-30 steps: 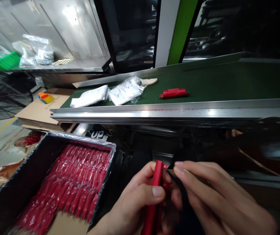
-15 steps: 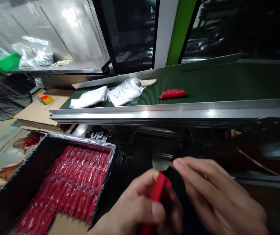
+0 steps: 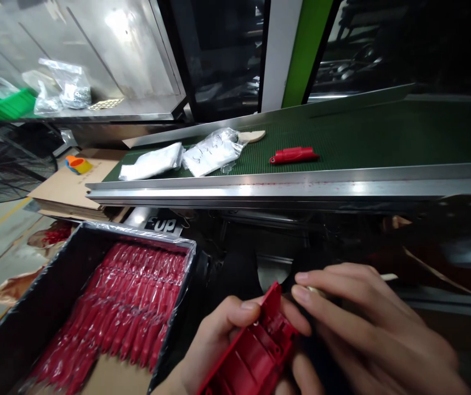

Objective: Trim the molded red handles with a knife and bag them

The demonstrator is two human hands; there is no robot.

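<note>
Left hand [image 3: 219, 343] has its grip closed on a red plastic casing [image 3: 255, 351], lower end cut off by the frame. Right hand [image 3: 375, 323] has a narrow grip on a pale stick [image 3: 389, 277], middle hidden behind the fingers. Box of bagged red parts [image 3: 112, 307] sits just left.

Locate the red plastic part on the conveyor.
Head view: the red plastic part lies on the green conveyor belt, behind its steel rail, right of a clear plastic bag.

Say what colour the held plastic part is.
The plastic part is bright red, clearest in the head view.
</note>
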